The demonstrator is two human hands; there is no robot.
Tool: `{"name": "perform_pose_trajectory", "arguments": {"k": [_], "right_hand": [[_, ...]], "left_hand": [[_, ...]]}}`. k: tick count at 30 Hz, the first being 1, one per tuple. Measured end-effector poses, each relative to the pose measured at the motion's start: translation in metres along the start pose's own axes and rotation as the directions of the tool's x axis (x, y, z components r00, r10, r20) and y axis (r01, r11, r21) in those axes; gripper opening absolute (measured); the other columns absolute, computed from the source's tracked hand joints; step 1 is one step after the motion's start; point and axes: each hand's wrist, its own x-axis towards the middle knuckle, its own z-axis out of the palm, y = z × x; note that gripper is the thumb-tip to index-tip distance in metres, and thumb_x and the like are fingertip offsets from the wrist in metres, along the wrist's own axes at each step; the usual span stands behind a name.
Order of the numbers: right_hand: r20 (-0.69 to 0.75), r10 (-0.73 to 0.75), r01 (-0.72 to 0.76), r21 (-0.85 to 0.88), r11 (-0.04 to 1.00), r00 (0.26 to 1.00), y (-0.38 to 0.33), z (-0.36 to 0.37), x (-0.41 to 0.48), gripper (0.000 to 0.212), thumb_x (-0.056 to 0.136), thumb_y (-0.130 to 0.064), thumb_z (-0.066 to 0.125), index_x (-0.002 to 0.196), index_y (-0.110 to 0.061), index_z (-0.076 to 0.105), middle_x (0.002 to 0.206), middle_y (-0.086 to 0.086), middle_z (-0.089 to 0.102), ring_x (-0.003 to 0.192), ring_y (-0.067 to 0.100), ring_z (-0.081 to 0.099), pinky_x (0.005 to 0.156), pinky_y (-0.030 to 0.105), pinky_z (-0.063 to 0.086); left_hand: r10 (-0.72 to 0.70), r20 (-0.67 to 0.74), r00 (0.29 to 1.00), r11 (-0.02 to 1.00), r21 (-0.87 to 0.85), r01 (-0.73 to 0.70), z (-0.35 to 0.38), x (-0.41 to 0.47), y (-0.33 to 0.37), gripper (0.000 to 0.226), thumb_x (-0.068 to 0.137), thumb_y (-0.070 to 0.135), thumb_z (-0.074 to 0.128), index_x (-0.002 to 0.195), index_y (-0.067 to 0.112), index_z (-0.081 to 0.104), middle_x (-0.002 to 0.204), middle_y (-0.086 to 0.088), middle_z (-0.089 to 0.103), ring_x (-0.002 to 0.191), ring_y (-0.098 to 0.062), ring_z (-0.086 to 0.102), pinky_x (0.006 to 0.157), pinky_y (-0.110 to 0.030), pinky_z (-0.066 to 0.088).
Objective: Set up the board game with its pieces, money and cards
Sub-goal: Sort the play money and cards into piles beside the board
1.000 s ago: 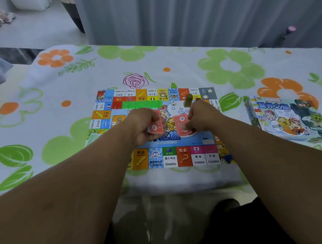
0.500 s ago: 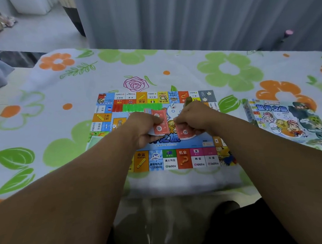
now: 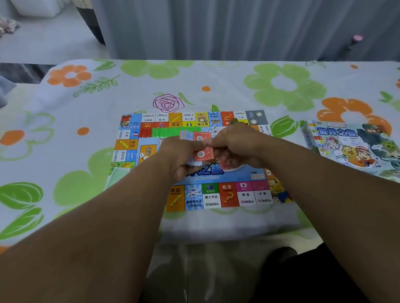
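The colourful game board (image 3: 196, 197) lies flat in the middle of the flowered tablecloth. Above its centre my left hand (image 3: 178, 154) grips a small stack of red cards (image 3: 202, 146), with a blue card edge behind them. My right hand (image 3: 237, 147) meets it from the right and pinches another red card (image 3: 227, 164) lower down. A row of green and red plastic pieces (image 3: 168, 131) sits on the board's far-left part. A small olive piece (image 3: 234, 121) stands just behind my right hand.
The game box (image 3: 354, 144) lies on the cloth to the right of the board. A pale green sheet (image 3: 116, 175) pokes out at the board's left edge. A grey curtain hangs behind the table, and the table's near edge is just below the board.
My hands have come together over the board's centre. The red cards that were held apart now overlap between both hands.
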Motion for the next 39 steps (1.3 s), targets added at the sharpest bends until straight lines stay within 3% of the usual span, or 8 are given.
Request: {"name": "perform_pose_trajectory", "arguments": {"k": [3, 7, 15, 20, 25, 29, 34, 39], "right_hand": [[0.001, -0.006, 0.006, 0.012, 1.000, 1.000, 0.000, -0.003, 0.001, 0.025, 0.092, -0.025, 0.073, 0.077, -0.006, 0.064, 0.062, 0.007, 0.060, 0.050, 0.015, 0.053, 0.043, 0.024, 0.040], [-0.125, 0.019, -0.033, -0.112, 0.993, 0.992, 0.005, -0.011, 0.001, 0.012, 0.094, -0.013, 0.067, 0.086, -0.009, 0.060, 0.057, 0.008, 0.062, 0.044, 0.015, 0.053, 0.041, 0.021, 0.037], [-0.234, 0.074, -0.132, -0.241, 0.962, 0.969, 0.017, -0.020, 0.003, 0.026, 0.091, -0.014, 0.073, 0.076, 0.001, 0.058, 0.041, 0.004, 0.057, 0.026, 0.009, 0.042, 0.034, 0.016, 0.031], [-0.296, -0.015, -0.147, -0.516, 0.844, 0.955, 0.024, -0.018, 0.014, 0.029, 0.089, -0.019, 0.074, 0.076, -0.008, 0.050, 0.075, 0.011, 0.061, 0.052, 0.019, 0.051, 0.046, 0.027, 0.037], [-0.343, -0.078, -0.174, -0.643, 0.746, 0.936, 0.031, -0.013, 0.018, 0.030, 0.084, -0.017, 0.072, 0.075, -0.016, 0.044, 0.073, 0.004, 0.056, 0.062, 0.016, 0.054, 0.049, 0.028, 0.034], [-0.359, -0.130, -0.150, -0.654, 0.741, 0.924, 0.025, -0.011, 0.015, 0.031, 0.083, -0.014, 0.072, 0.074, -0.015, 0.043, 0.072, 0.003, 0.054, 0.062, 0.017, 0.055, 0.048, 0.027, 0.032], [-0.182, -0.130, 0.040, -0.431, 0.901, 0.975, 0.005, 0.005, 0.007, 0.021, 0.091, -0.020, 0.069, 0.095, -0.003, 0.059, 0.079, 0.011, 0.062, 0.072, 0.031, 0.068, 0.057, 0.037, 0.056], [-0.019, -0.039, 0.038, -0.060, 0.997, 0.999, -0.005, 0.022, 0.001, 0.027, 0.092, -0.027, 0.071, 0.079, -0.005, 0.064, 0.060, 0.005, 0.062, 0.038, 0.011, 0.046, 0.039, 0.020, 0.032]], "left_hand": [[-0.007, -0.005, 1.000, 1.000, -0.002, 0.007, 0.001, 0.000, 0.000, 0.032, 0.088, 0.013, 0.074, 0.115, 0.003, 0.061, 0.087, -0.011, 0.074, 0.057, -0.017, 0.070, 0.049, -0.027, 0.054], [-0.035, 0.041, 0.999, 0.999, -0.023, 0.036, 0.000, -0.001, 0.000, 0.021, 0.095, 0.016, 0.066, 0.113, 0.005, 0.066, 0.083, -0.006, 0.072, 0.063, -0.015, 0.069, 0.051, -0.028, 0.057], [-0.048, 0.017, 0.999, 0.996, -0.080, 0.049, -0.004, 0.000, 0.001, 0.019, 0.099, 0.027, 0.061, 0.103, 0.009, 0.066, 0.089, -0.009, 0.071, 0.073, -0.020, 0.070, 0.050, -0.032, 0.058], [-0.067, 0.041, 0.997, 0.994, -0.088, 0.070, -0.004, -0.004, 0.004, 0.028, 0.099, 0.013, 0.046, 0.124, 0.009, 0.057, 0.100, -0.012, 0.067, 0.087, -0.026, 0.068, 0.069, -0.043, 0.058], [-0.057, 0.019, 0.998, 0.996, -0.067, 0.058, -0.007, -0.001, 0.002, 0.027, 0.099, 0.001, 0.041, 0.123, 0.005, 0.053, 0.102, -0.017, 0.067, 0.089, -0.031, 0.068, 0.077, -0.049, 0.059], [-0.058, -0.003, 0.998, 0.997, -0.049, 0.058, -0.007, -0.002, 0.002, 0.024, 0.097, -0.005, 0.048, 0.118, 0.004, 0.053, 0.107, -0.021, 0.065, 0.091, -0.035, 0.067, 0.066, -0.049, 0.058], [-0.063, -0.016, 0.998, 0.998, -0.012, 0.063, -0.011, -0.005, 0.003, 0.013, 0.095, -0.001, 0.059, 0.107, 0.003, 0.057, 0.107, -0.020, 0.064, 0.088, -0.035, 0.068, 0.061, -0.045, 0.058], [-0.036, -0.031, 0.999, 0.999, 0.003, 0.036, -0.017, -0.005, 0.003, 0.012, 0.093, 0.006, 0.066, 0.104, 0.003, 0.062, 0.103, -0.017, 0.071, 0.086, -0.029, 0.071, 0.067, -0.040, 0.059]]}}
